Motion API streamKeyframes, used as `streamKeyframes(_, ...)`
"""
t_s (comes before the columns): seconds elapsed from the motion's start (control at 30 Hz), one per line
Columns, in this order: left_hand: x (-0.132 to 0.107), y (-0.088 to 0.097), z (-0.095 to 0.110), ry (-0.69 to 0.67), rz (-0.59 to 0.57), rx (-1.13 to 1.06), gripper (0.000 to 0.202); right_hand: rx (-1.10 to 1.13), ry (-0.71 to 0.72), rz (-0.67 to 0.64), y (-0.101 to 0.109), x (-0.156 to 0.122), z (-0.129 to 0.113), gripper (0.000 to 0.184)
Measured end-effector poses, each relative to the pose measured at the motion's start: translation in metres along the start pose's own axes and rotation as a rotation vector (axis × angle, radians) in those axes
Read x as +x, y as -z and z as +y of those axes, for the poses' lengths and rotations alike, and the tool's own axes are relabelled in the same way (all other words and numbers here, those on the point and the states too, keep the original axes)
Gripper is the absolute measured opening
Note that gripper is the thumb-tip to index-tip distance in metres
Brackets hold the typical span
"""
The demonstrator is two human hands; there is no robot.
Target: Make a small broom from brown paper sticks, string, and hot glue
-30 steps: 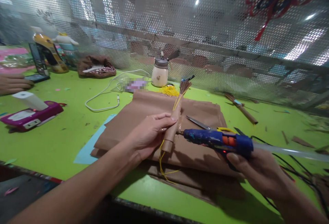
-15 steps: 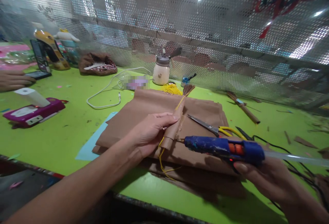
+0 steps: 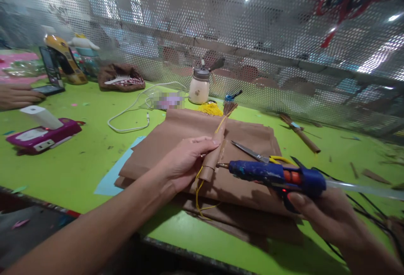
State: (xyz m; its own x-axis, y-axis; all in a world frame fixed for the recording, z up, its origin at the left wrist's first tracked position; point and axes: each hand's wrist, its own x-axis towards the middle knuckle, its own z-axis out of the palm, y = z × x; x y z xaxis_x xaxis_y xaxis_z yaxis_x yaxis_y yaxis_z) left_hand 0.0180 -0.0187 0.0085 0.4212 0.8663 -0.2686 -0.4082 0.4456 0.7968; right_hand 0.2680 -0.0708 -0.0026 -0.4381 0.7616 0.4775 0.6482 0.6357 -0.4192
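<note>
My left hand [image 3: 184,161] is closed around a rolled brown paper tube [image 3: 214,153] with a fringed tip and yellow threads hanging from its lower end. My right hand [image 3: 322,212] grips a blue hot glue gun [image 3: 277,176], a clear glue stick jutting from its back. The gun's nozzle points left and sits right at the tube's side. Both are held over a stack of brown paper sheets [image 3: 176,134] on the green table [image 3: 78,165]. Scissors [image 3: 255,154] with yellow handles lie on the paper just behind the gun.
A cream jar [image 3: 198,88] stands by the perforated metal wall [image 3: 221,35]. A white cable [image 3: 129,117], a pink device [image 3: 42,134], a phone [image 3: 50,67] and another person's hand [image 3: 17,96] are at the left. Another paper roll [image 3: 299,133] lies at the right.
The glue gun's nozzle shifted slightly up along the tube, staying close to it. My left hand kept hold of the tube. The view drifted a little.
</note>
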Motion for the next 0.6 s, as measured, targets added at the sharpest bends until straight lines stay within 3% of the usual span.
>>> streamKeyframes(0.13, 0.002, 0.001, 0.0, -0.034, 0.058, 0.016, 0.006, -0.079, 0.002, -0.035, -0.002, -0.01, 0.001, 0.022)
streamKeyframes(0.27, 0.004, 0.003, -0.001, -0.046, 0.101, 0.026, 0.005, -0.133, -0.037, 0.064, -0.002, -0.019, 0.0, 0.027)
streamKeyframes(0.43, 0.005, 0.004, -0.001, -0.067, 0.138, 0.03, 0.005, -0.037, -0.004, 0.014, -0.001, -0.014, 0.002, 0.021)
streamKeyframes(0.6, 0.004, 0.003, -0.002, -0.054, 0.135, 0.01, 0.006, -0.041, -0.052, 0.119, -0.009, -0.007, -0.003, 0.021)
